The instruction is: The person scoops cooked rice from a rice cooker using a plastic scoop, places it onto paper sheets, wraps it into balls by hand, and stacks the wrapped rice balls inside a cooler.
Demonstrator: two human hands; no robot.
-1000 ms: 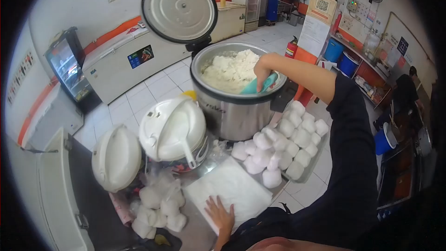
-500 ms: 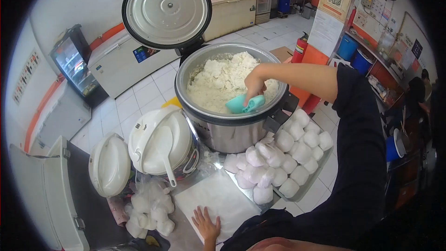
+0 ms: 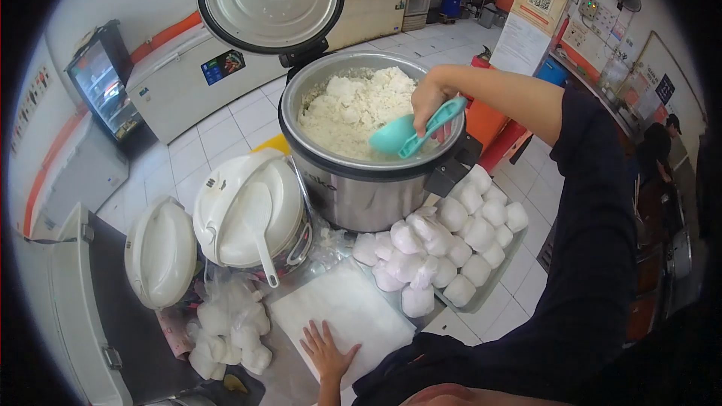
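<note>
My right hand [image 3: 432,107] grips a turquoise scoop [image 3: 394,135] over the right side of a big open cooker [image 3: 361,199] filled with white rice [image 3: 353,105]. The scoop's bowl points left, close to the rice. My left hand [image 3: 329,352] lies with fingers spread on a stack of white sheets [image 3: 346,316]. Right of the sheets, many wrapped white portions [image 3: 475,233] are piled on a tray [image 3: 481,293]. More bagged portions [image 3: 232,331] lie left of my left hand.
A white lidded container [image 3: 233,233] with a white paddle [image 3: 257,214] on top stands left of the cooker, beside another white lid [image 3: 160,252]. The cooker's raised lid [image 3: 274,1] is behind. A fire extinguisher [image 3: 481,58] and a person [image 3: 658,152] are at the right.
My right hand has turned the scoop, so its handle now shows pointing up and right. My left hand stays on the sheets. The whole view has shifted.
</note>
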